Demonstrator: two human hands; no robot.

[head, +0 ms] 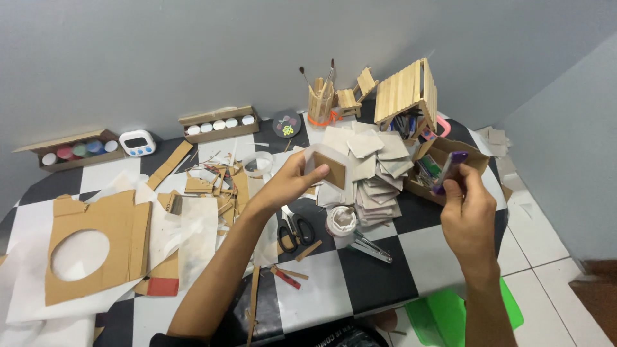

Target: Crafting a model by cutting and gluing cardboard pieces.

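Observation:
My left hand [289,182] holds up a small folded piece of white card with a brown cardboard square [330,168] on it, above the middle of the table. My right hand [468,215] is raised to the right and grips a purple glue stick [450,169], held upright and apart from the card. A stack of white-grey card squares [376,168] lies just behind and between the two hands.
The black-and-white chequered table [366,270] carries scissors [294,230], a stapler [371,247], a small white pot [340,220], cardboard scraps, a large cardboard sheet with a round hole [96,247], paint pot trays, a timer [137,142], a brush holder [320,99] and a stick house [406,92]. A green bin [443,315] sits on the floor.

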